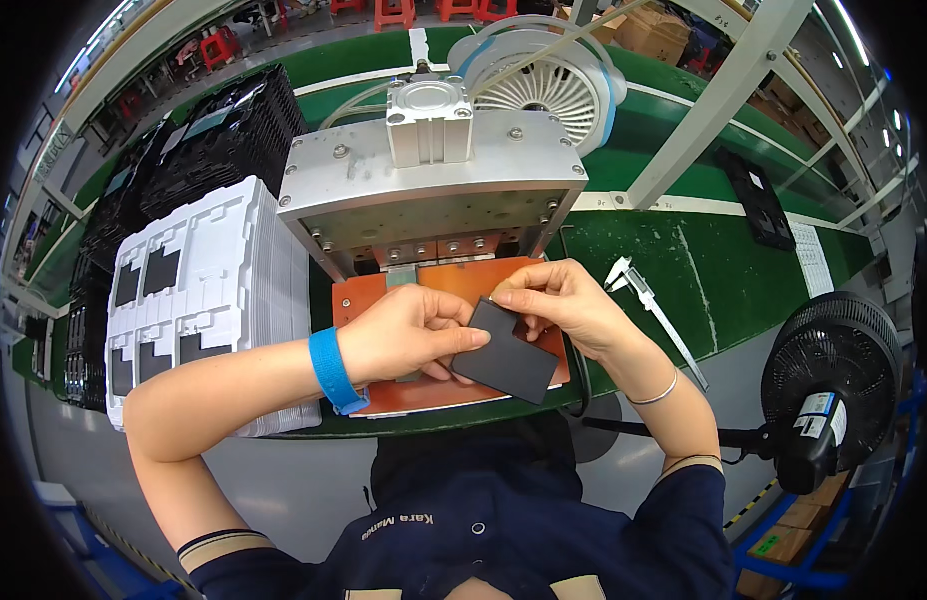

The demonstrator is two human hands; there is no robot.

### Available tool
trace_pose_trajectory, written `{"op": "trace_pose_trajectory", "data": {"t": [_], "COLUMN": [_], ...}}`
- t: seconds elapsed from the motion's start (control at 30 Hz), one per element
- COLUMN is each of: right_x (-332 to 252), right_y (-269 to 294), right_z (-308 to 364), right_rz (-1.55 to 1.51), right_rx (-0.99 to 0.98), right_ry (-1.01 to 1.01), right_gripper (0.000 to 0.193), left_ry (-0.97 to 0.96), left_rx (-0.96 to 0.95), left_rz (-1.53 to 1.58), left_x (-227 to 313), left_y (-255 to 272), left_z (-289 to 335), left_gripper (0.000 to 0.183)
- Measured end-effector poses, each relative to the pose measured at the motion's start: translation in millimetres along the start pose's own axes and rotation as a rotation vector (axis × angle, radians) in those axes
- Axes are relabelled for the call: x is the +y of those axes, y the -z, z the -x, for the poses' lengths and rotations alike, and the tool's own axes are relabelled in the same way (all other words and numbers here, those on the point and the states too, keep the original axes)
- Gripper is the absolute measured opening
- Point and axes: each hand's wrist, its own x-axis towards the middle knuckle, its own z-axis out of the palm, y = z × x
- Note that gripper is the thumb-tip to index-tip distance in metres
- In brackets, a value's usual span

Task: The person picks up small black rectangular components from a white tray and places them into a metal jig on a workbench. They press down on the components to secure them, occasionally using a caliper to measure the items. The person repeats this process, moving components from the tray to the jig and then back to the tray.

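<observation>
A flat dark grey L-shaped plate [521,360] is held tilted over the orange base board [368,392] of a metal press [433,185]. My left hand [418,335] pinches its left edge, thumb on top and fingers beneath. At its upper corner, my right hand [555,305] has thumb and forefinger closed together; whatever is between those fingertips is too small to make out. A blue band circles my left wrist, and a thin bracelet my right.
White trays [208,270] with dark plates are stacked at left, black trays [223,135] behind them. Calipers [658,315] lie on the green bench at right. A black fan [833,380] stands near right; a white fan [538,90] sits behind the press.
</observation>
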Motion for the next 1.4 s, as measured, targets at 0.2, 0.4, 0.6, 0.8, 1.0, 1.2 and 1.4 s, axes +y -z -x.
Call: {"op": "trace_pose_trajectory", "data": {"t": [0.2, 0.4, 0.6, 0.8, 1.0, 1.2, 1.4], "right_x": [3.5, 16.2, 25.6, -3.3, 4.2, 13.7, 9.2], "right_y": [12.4, 14.8, 4.5, -5.6, -2.4, 0.4, 3.7], "right_z": [-0.9, -14.9, -19.5, -0.5, -7.1, -8.8, -9.7], "right_rz": [0.017, 0.34, 0.686, 0.328, 0.134, 0.033, 0.106], "right_rx": [-0.01, 0.357, 0.524, 0.002, -0.047, -0.038, 0.068], "right_ry": [-0.022, 0.266, 0.613, 0.101, 0.014, 0.061, 0.105], "right_gripper": [0.02, 0.011, 0.011, 0.022, 0.022, 0.021, 0.016], "left_ry": [0.01, 0.06, 0.062, 0.062, 0.051, -0.004, 0.029], "left_rx": [-0.016, 0.002, 0.028, 0.017, 0.006, -0.005, 0.004], "left_rz": [0.028, 0.055, 0.056, 0.029, -0.008, -0.07, -0.009], "left_x": [-5.7, -8.5, -10.6, -9.2, -5.4, -8.9, -1.4], "left_y": [-6.6, 1.8, 2.4, 3.7, 5.4, 6.5, 4.9], "left_z": [-7.4, 3.4, 34.2, 19.7, 5.7, -0.2, 6.3], "left_gripper": [0.028, 0.026, 0.022, 0.024, 0.026, 0.028, 0.024]}}
